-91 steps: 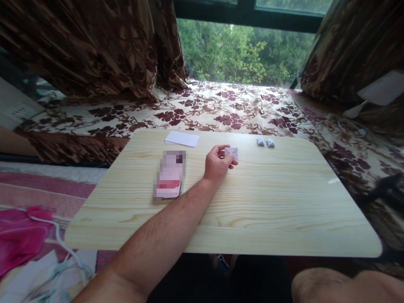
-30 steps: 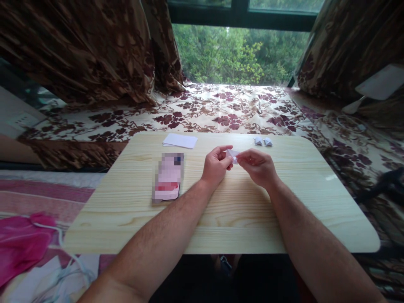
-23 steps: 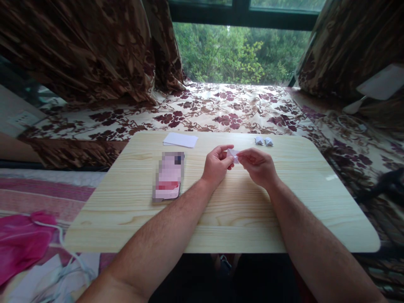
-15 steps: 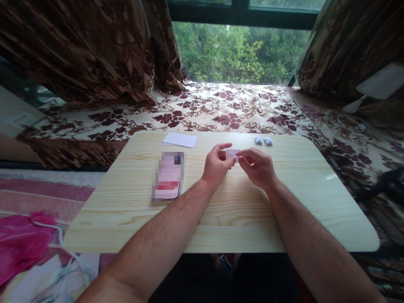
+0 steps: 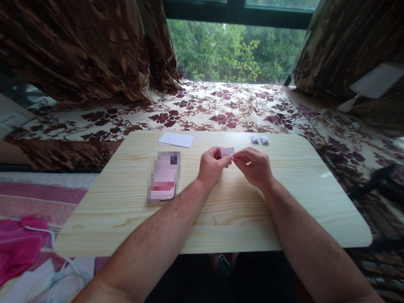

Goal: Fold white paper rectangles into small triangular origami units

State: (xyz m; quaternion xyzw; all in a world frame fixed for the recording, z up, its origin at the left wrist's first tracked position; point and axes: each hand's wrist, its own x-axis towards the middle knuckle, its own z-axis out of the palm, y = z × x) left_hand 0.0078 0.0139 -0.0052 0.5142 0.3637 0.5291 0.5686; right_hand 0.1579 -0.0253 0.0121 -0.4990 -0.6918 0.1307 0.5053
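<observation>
A small folded piece of white paper (image 5: 227,151) is held up over the middle of the table. My left hand (image 5: 212,165) pinches it from the left, with the thumb across its lower front. My right hand (image 5: 255,165) is closed in a pinch at the paper's lower right corner; its fingertips touch that corner. Beyond my right hand, two small folded paper pieces (image 5: 260,139) with pointed tops sit side by side near the far edge.
The pale wood-grain table (image 5: 104,219) stands against a ledge under floral cloth (image 5: 202,107). A stack of white paper (image 5: 176,139) lies at the far left, with a pink phone (image 5: 162,176) nearer me. A white lamp (image 5: 377,80) stands at the right.
The left fingers have curled in behind the paper, where the index finger stuck out before. The paper now shows as a flat rectangle. The whole view has shifted slightly.
</observation>
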